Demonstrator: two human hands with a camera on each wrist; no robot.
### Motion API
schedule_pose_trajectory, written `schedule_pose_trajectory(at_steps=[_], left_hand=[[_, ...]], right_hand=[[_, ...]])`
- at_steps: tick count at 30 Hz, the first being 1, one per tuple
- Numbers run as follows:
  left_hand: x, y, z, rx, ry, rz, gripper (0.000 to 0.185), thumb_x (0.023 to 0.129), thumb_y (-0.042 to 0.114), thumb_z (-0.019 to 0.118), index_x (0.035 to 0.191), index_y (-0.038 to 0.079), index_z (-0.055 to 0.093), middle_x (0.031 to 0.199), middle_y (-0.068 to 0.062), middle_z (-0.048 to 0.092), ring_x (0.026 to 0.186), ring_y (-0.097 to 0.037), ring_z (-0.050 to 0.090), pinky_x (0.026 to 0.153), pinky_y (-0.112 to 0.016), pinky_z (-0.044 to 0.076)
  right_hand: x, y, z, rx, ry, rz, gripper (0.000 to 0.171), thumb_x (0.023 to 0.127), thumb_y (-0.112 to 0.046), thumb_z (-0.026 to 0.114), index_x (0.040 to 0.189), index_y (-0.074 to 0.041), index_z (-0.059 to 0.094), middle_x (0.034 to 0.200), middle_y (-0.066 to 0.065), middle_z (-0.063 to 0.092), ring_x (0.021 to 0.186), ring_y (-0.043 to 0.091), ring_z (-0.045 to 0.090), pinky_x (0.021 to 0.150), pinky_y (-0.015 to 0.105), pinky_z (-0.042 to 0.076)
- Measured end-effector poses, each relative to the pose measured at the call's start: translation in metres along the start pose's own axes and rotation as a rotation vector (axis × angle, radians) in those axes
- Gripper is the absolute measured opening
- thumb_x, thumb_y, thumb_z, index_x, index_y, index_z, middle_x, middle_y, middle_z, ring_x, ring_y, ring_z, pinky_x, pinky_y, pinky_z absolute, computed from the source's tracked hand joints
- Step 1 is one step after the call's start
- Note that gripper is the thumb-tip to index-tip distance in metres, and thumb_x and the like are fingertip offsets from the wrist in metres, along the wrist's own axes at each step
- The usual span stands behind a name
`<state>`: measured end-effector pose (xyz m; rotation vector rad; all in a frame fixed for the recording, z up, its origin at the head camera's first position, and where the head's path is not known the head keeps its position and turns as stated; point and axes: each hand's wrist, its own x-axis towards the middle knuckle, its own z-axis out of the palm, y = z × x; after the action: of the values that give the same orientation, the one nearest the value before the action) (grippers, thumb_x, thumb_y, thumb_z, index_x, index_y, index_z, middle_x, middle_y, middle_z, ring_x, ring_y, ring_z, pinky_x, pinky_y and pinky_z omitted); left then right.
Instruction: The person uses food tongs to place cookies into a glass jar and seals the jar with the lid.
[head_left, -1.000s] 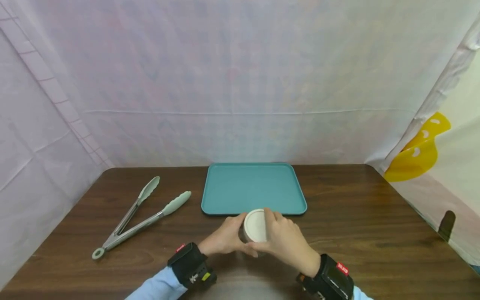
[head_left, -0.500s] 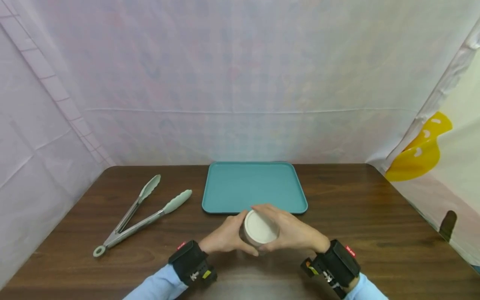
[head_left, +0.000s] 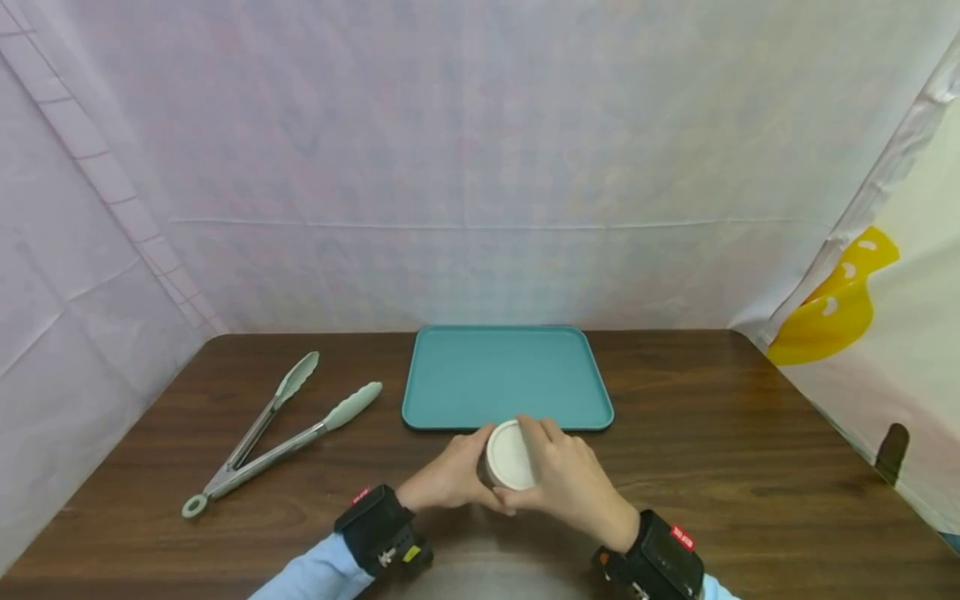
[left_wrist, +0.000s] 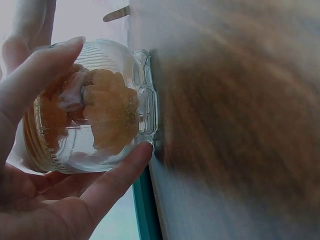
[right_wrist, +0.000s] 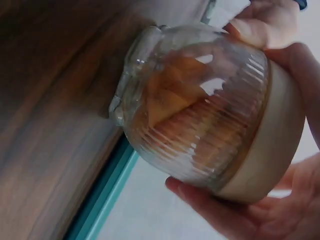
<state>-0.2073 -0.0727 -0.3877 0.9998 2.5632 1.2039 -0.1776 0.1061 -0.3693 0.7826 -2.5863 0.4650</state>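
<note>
A squat clear glass jar (left_wrist: 112, 150) with orange pieces inside stands upright on the wooden table, its foot down at the tabletop. It has a cream-white lid (head_left: 510, 457), still on the jar's mouth in the right wrist view. My left hand (head_left: 450, 475) grips the jar from the left, thumb and fingers around the glass. From the right, my right hand (head_left: 570, 479) grips the lid, its fingers and thumb round the rim. Part of the lid is hidden beneath the right hand in the head view.
Just behind the jar lies a teal rectangular tray (head_left: 506, 375). Spread tongs (head_left: 300, 442) with pale green tips lie on the left of the brown wooden table (head_left: 712, 433). Pale cloth (head_left: 465, 167) hangs beyond the table's back edge.
My right hand turned on the lid, its wrist swinging out to the right half a second ago, then swung back to about its earlier pose. My left hand and the jar stayed put.
</note>
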Motion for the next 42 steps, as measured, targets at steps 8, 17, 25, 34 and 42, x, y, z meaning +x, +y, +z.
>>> schedule_pose_trajectory(at_steps=[8,17,25,34,42], left_hand=[[0.0,0.001,-0.002,-0.029,-0.015,0.016,0.082,0.06,0.026,0.082,0.126,0.003,0.039,0.118,-0.011,0.053,0.105,-0.024,0.052,0.088,-0.032,0.043],[0.0,-0.002,0.0,-0.028,-0.021,0.027,0.082,0.06,0.025,0.083,0.126,0.004,0.038,0.119,-0.01,0.052,0.108,-0.024,0.05,0.09,-0.035,0.042],[0.0,-0.002,0.001,-0.027,-0.014,0.039,0.084,0.06,0.026,0.083,0.127,0.004,0.038,0.121,-0.009,0.052,0.109,-0.024,0.05,0.091,-0.033,0.041],[0.0,-0.001,0.001,-0.017,0.009,0.042,0.084,0.058,0.026,0.084,0.126,0.003,0.04,0.12,-0.01,0.052,0.108,-0.024,0.051,0.09,-0.033,0.042],[0.0,-0.001,0.003,-0.018,0.026,0.029,0.084,0.059,0.028,0.083,0.126,0.003,0.04,0.119,-0.011,0.053,0.107,-0.025,0.052,0.088,-0.034,0.043]], right_hand=[[0.001,-0.002,-0.003,0.006,-0.057,0.042,0.085,0.062,-0.055,0.072,0.12,0.003,0.048,0.095,0.015,0.059,0.07,0.022,0.061,0.053,0.028,0.049],[0.008,0.032,-0.013,0.501,-0.358,-0.077,0.095,0.065,-0.043,0.076,0.14,-0.013,0.025,0.134,0.011,0.034,0.111,0.025,0.046,0.08,0.034,0.047],[0.01,0.039,-0.011,0.507,-0.376,-0.112,0.087,0.067,-0.036,0.076,0.137,-0.008,0.032,0.125,0.005,0.046,0.106,0.022,0.049,0.078,0.034,0.046],[0.009,0.034,-0.007,0.483,-0.284,-0.084,0.08,0.065,-0.037,0.076,0.13,-0.005,0.041,0.119,0.004,0.053,0.101,0.019,0.054,0.077,0.03,0.048],[0.002,0.022,0.0,0.38,-0.136,0.006,0.071,0.067,-0.041,0.074,0.121,-0.003,0.048,0.107,0.005,0.059,0.088,0.015,0.058,0.066,0.023,0.049]])
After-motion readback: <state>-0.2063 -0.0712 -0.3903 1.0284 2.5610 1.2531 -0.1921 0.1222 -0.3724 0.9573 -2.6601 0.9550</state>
